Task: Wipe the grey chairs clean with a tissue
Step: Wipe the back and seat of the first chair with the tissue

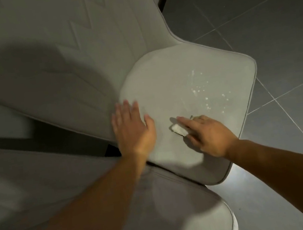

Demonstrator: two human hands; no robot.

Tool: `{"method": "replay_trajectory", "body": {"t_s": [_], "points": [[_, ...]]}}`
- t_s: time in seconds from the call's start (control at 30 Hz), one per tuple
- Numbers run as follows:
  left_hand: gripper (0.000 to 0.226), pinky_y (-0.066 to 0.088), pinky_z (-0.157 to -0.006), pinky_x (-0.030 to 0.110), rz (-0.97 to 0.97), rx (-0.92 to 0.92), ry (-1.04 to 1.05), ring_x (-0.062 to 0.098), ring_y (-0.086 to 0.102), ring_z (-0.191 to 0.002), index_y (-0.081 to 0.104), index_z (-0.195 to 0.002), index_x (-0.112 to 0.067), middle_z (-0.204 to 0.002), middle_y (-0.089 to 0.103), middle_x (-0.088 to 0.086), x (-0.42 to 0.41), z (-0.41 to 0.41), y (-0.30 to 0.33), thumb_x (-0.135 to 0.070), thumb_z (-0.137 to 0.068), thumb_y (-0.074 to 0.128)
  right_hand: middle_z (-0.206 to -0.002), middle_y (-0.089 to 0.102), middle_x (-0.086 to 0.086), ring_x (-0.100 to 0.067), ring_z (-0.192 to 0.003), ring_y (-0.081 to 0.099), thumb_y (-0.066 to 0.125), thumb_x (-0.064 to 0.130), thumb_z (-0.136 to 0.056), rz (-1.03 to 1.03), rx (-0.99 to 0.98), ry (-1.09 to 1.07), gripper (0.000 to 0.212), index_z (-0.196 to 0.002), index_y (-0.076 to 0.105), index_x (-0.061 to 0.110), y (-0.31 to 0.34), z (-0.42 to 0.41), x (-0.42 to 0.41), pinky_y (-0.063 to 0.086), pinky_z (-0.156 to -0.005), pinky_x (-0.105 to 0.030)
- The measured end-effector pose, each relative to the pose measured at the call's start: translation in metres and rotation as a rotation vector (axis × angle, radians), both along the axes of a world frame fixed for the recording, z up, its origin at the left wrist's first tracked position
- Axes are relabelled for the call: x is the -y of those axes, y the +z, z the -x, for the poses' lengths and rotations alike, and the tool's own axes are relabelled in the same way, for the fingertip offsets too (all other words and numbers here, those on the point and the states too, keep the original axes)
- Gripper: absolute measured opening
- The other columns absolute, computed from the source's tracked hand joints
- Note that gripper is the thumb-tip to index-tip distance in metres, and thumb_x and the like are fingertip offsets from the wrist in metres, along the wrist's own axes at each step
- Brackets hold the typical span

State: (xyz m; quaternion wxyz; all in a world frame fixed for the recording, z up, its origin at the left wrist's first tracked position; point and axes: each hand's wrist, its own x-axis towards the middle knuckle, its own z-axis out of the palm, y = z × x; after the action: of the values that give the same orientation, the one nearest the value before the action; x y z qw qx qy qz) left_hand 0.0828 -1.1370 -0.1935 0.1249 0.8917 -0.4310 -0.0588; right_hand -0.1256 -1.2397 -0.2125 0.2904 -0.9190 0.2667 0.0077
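Note:
A grey padded chair (162, 70) fills the middle of the view, its seat lit and its back rising to the upper left. White specks (205, 92) lie scattered on the right part of the seat. My left hand (132, 127) rests flat, fingers straight, on the seat's left side by the backrest. My right hand (208, 134) presses a small white wad of tissue (178, 129) onto the seat under its fingers, index finger stretched out over it. Most of the tissue is hidden beneath the hand.
A second grey chair (179, 208) sits close below, its seat under my left forearm. Dark grey floor tiles (269, 20) with pale grout lines spread to the right. A dark gap (53, 140) runs between the two chairs on the left.

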Motion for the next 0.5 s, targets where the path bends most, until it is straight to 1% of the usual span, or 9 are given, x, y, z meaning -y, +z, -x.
{"method": "replay_trajectory", "body": {"t_s": [0.07,0.17,0.23,0.27,0.33,0.37,0.43,0.47,0.5], "points": [[0.065,0.021,-0.122,0.051,-0.036,0.081,-0.015,0.037,0.024,-0.151,0.041,-0.152,-0.011,-0.159,0.035,0.021,0.036,-0.032,0.007,-0.044,-0.097,0.034,-0.108,0.064,-0.002,-0.024,-0.096,0.059,0.051,0.033,-0.094,0.022,0.037,-0.063,0.057,-0.147,0.029,0.036,0.005,0.005,0.005,0.048,-0.079,-0.032],[0.068,0.016,-0.123,0.050,-0.055,0.158,-0.127,0.038,0.016,-0.153,0.034,-0.157,-0.011,-0.163,0.024,0.024,0.067,-0.065,-0.004,-0.048,-0.100,0.041,-0.108,0.065,-0.006,-0.028,-0.095,0.062,0.055,0.024,-0.094,0.075,0.163,-0.291,0.045,-0.139,0.050,0.025,0.015,0.003,0.022,0.052,-0.083,-0.037],[0.070,0.015,-0.123,0.051,-0.043,0.154,-0.143,0.040,0.014,-0.153,0.033,-0.157,-0.009,-0.163,0.023,0.026,0.072,-0.068,-0.020,-0.050,-0.100,0.042,-0.113,0.065,-0.009,-0.031,-0.101,0.062,0.055,0.022,-0.094,0.085,0.226,-0.442,0.041,-0.135,0.054,0.022,0.021,-0.008,0.042,0.051,-0.089,-0.039],[0.071,0.016,-0.123,0.051,-0.055,0.135,-0.173,0.040,0.013,-0.154,0.033,-0.157,-0.009,-0.163,0.022,0.026,0.068,-0.064,-0.031,-0.050,-0.100,0.042,-0.116,0.064,-0.010,-0.031,-0.104,0.061,0.053,0.023,-0.096,0.096,0.236,-0.480,0.039,-0.135,0.054,0.021,0.023,-0.015,0.053,0.049,-0.091,-0.039],[0.072,0.013,-0.125,0.050,-0.173,0.121,-0.294,0.036,0.009,-0.155,0.027,-0.160,-0.014,-0.166,0.016,0.021,0.053,-0.053,-0.058,-0.053,-0.100,0.039,-0.121,0.063,-0.010,-0.030,-0.108,0.059,0.050,0.024,-0.098,0.126,0.248,-0.503,0.039,-0.136,0.052,0.020,0.028,-0.034,0.072,0.046,-0.094,-0.037],[0.074,0.011,-0.125,0.049,-0.236,0.122,-0.337,0.033,0.006,-0.156,0.022,-0.161,-0.018,-0.168,0.013,0.017,0.046,-0.051,-0.071,-0.057,-0.100,0.034,-0.124,0.062,-0.009,-0.028,-0.110,0.058,0.048,0.025,-0.099,0.131,0.266,-0.505,0.039,-0.138,0.051,0.019,0.030,-0.045,0.079,0.044,-0.096,-0.036],[0.076,0.009,-0.124,0.051,-0.254,0.144,-0.335,0.031,0.004,-0.156,0.015,-0.162,-0.025,-0.170,0.010,0.010,0.042,-0.054,-0.087,-0.063,-0.096,0.024,-0.128,0.061,-0.008,-0.028,-0.114,0.056,0.047,0.029,-0.100,0.140,0.302,-0.476,0.041,-0.140,0.049,0.019,0.028,-0.070,0.094,0.042,-0.099,-0.036],[0.077,0.010,-0.124,0.052,-0.237,0.161,-0.322,0.031,0.005,-0.156,0.015,-0.162,-0.028,-0.170,0.010,0.009,0.044,-0.057,-0.092,-0.065,-0.095,0.022,-0.130,0.060,-0.008,-0.028,-0.116,0.054,0.045,0.033,-0.100,0.169,0.277,-0.434,0.043,-0.140,0.047,0.021,0.023,-0.083,0.102,0.042,-0.099,-0.039],[0.078,0.011,-0.123,0.052,-0.222,0.175,-0.319,0.031,0.006,-0.156,0.015,-0.162,-0.029,-0.170,0.010,0.009,0.047,-0.058,-0.095,-0.067,-0.093,0.021,-0.132,0.058,-0.007,-0.029,-0.118,0.052,0.043,0.038,-0.099,0.221,0.192,-0.366,0.044,-0.140,0.046,0.023,0.016,-0.094,0.110,0.040,-0.100,-0.041]]}}
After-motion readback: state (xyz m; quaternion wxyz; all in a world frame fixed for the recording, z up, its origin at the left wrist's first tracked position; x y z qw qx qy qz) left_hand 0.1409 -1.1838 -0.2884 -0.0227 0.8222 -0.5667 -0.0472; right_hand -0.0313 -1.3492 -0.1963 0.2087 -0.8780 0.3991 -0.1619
